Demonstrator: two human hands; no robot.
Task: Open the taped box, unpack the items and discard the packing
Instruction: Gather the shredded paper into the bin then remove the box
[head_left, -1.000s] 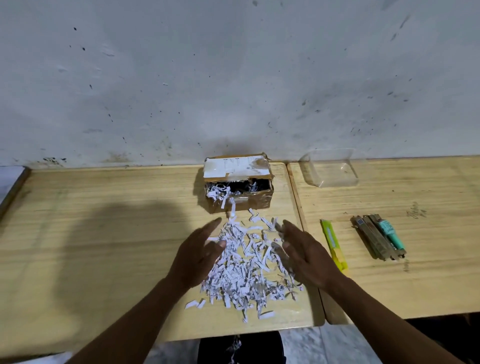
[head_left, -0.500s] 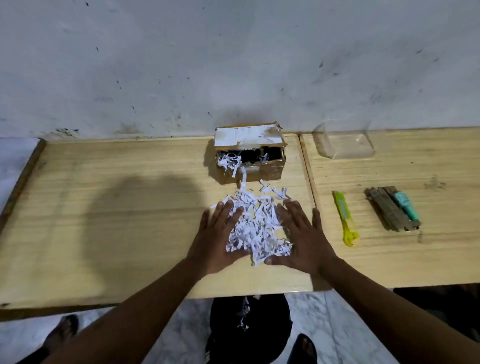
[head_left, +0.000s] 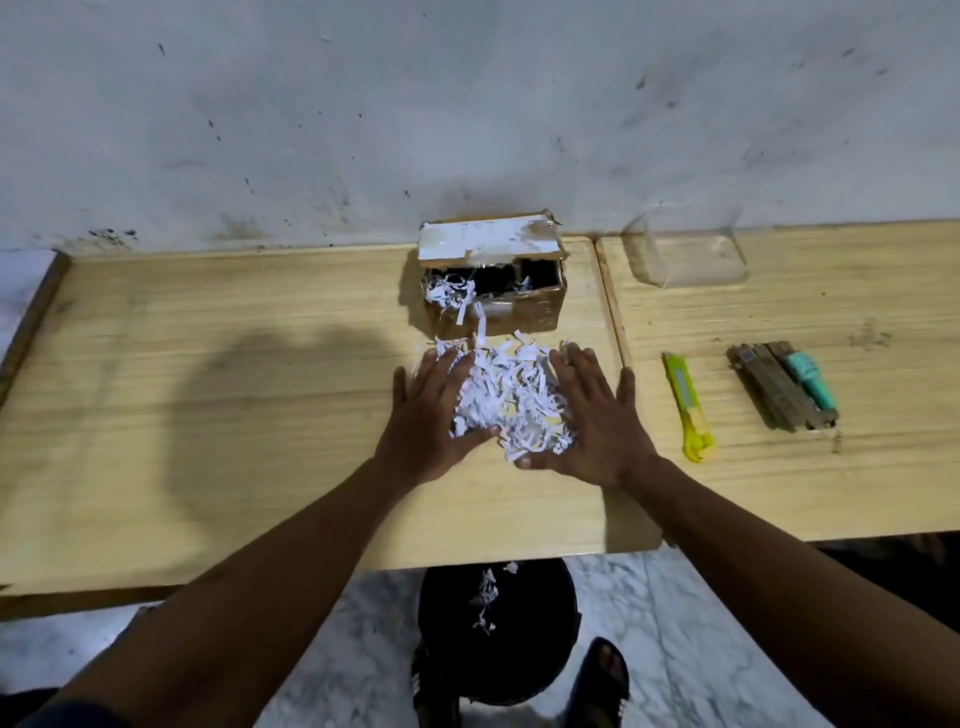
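Note:
An opened cardboard box (head_left: 530, 312) stands by the wall, its white-taped flap raised, a few paper shreds hanging over its front. A heap of white shredded paper (head_left: 511, 400) lies on the table in front of it. My left hand (head_left: 434, 415) and my right hand (head_left: 597, 421) lie flat against the heap's two sides, fingers spread, cupping it between them. A yellow utility knife (head_left: 688, 405) and a bundle of brown sticks with a teal tube (head_left: 784, 387) lie to the right.
A black bin (head_left: 498, 634) stands on the marble floor below the table edge (head_left: 467, 558), with a few shreds falling over it. A clear plastic tray (head_left: 685, 252) sits at the back right. A seam (head_left: 610, 306) splits two wooden tables. Sandalled feet flank the bin.
My hands closed in from the sides and gathered the scattered shreds into a tight heap. The view tilted down, showing the bin and floor. Some shreds dropped towards the bin.

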